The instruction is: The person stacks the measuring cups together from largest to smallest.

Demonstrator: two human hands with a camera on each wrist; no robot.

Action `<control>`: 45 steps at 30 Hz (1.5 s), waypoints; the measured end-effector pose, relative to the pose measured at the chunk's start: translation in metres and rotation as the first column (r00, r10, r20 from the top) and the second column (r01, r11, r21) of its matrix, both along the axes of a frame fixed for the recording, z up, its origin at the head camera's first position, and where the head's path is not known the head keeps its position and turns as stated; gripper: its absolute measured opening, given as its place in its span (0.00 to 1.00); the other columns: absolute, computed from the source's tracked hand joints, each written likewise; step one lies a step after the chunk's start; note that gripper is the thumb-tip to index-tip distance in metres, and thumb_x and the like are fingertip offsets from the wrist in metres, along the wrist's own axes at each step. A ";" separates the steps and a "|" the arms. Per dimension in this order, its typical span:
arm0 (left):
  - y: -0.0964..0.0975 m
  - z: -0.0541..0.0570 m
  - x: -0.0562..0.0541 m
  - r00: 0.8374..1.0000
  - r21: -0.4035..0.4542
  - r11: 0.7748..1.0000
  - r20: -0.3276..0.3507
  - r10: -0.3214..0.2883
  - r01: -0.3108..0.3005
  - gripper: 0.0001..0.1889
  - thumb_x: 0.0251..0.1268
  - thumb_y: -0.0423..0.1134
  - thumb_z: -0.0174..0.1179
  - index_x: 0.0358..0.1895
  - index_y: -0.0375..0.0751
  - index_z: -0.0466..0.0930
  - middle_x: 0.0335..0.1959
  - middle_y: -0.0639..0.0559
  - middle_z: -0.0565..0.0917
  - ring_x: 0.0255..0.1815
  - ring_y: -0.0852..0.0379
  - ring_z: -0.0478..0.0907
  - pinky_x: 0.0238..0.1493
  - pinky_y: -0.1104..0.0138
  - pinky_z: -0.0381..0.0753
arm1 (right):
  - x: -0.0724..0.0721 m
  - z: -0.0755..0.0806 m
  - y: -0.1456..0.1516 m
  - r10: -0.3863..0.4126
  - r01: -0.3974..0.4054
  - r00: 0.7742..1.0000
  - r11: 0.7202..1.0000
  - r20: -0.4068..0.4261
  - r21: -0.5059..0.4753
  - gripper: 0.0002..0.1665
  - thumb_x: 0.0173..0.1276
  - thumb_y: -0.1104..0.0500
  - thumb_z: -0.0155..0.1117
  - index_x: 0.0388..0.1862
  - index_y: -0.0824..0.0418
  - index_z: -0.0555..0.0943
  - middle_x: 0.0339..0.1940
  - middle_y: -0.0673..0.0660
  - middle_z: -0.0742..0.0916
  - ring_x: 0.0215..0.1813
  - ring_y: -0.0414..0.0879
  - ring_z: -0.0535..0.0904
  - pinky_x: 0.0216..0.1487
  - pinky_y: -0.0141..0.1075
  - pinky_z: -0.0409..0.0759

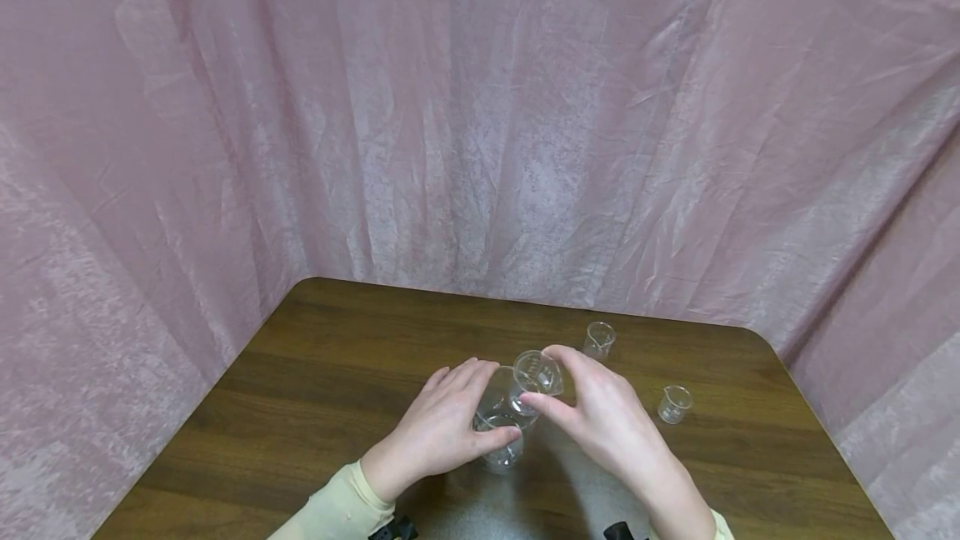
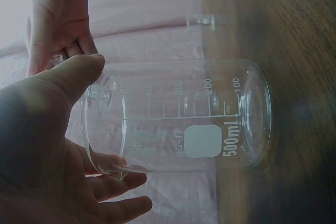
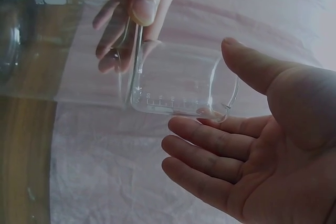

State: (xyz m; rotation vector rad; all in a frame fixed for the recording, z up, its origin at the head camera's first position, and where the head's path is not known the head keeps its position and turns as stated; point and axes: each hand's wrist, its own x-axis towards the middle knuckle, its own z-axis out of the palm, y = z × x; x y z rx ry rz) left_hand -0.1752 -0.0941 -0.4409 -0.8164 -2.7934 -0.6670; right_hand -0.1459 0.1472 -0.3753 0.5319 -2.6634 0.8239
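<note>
A large clear glass beaker (image 2: 178,129) marked 500ml stands upright on the wooden table. My left hand (image 1: 442,423) grips it near the rim, thumb on the near side and fingers round the far side. With thumb and fingers, my right hand (image 1: 609,411) holds a smaller clear beaker (image 3: 176,77) by its upper rim. That smaller beaker is upright, its base right at the large beaker's mouth in the right wrist view. In the head view it overlaps the right side of the large beaker's opening.
Two more small glass beakers are on the right part of the table: one (image 1: 599,342) farther back, the other (image 1: 675,405) to the right of my right hand. Pink curtains (image 1: 480,123) hang behind the rounded table edge and along both sides.
</note>
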 end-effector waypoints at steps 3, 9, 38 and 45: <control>0.000 0.000 0.000 1.000 0.003 1.000 0.000 0.000 0.000 0.44 0.68 0.70 0.70 0.77 0.45 0.74 0.74 0.50 0.80 0.79 0.43 0.73 0.78 0.35 0.67 | -0.001 -0.001 -0.002 0.003 -0.003 1.000 1.000 -0.001 -0.006 0.34 0.70 0.42 0.82 0.68 0.56 0.83 0.59 0.50 0.91 0.60 0.48 0.88 0.60 0.51 0.86; 0.000 -0.001 0.000 1.000 0.006 1.000 -0.021 -0.001 0.001 0.44 0.67 0.71 0.70 0.76 0.46 0.75 0.72 0.51 0.81 0.78 0.43 0.74 0.77 0.35 0.68 | -0.004 -0.004 -0.006 0.009 -0.008 0.999 1.000 0.038 -0.014 0.33 0.71 0.41 0.81 0.67 0.54 0.84 0.57 0.48 0.91 0.57 0.46 0.89 0.58 0.51 0.86; 0.000 -0.003 -0.001 0.998 0.007 1.000 -0.058 -0.014 0.015 0.42 0.65 0.70 0.72 0.74 0.51 0.75 0.65 0.56 0.82 0.66 0.50 0.81 0.75 0.35 0.71 | -0.015 -0.026 -0.016 0.031 -0.033 0.996 0.999 0.083 0.019 0.29 0.67 0.43 0.84 0.60 0.55 0.87 0.51 0.48 0.92 0.50 0.46 0.89 0.53 0.50 0.87; 0.000 -0.002 0.000 0.998 0.015 1.000 -0.065 -0.019 0.020 0.42 0.66 0.70 0.72 0.74 0.49 0.76 0.65 0.54 0.82 0.65 0.49 0.81 0.74 0.35 0.72 | -0.017 -0.028 -0.016 0.025 -0.027 0.997 0.999 0.079 0.030 0.29 0.66 0.43 0.84 0.60 0.55 0.87 0.50 0.48 0.92 0.49 0.46 0.89 0.52 0.50 0.87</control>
